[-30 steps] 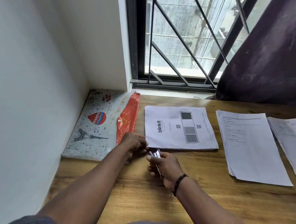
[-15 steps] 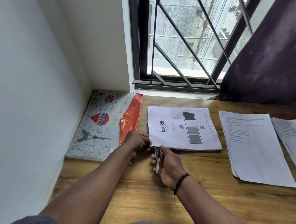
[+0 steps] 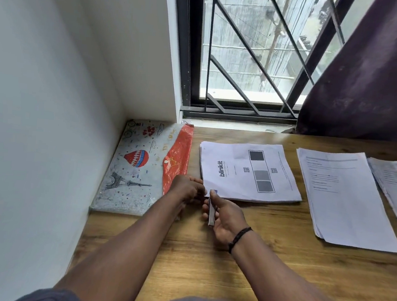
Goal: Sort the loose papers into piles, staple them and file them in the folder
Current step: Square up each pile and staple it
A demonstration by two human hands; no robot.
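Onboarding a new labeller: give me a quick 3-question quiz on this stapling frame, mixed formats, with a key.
1. True or false: the folder lies to the right of the blinkit pile.
2. Multiple choice: the right hand grips A) a pen B) the stapler C) nothing.
3. Fill in: the left hand holds the near-left ____ of the blinkit pile.

Key: 1 false, it lies to the left, against the wall. 2 B. 3 corner.
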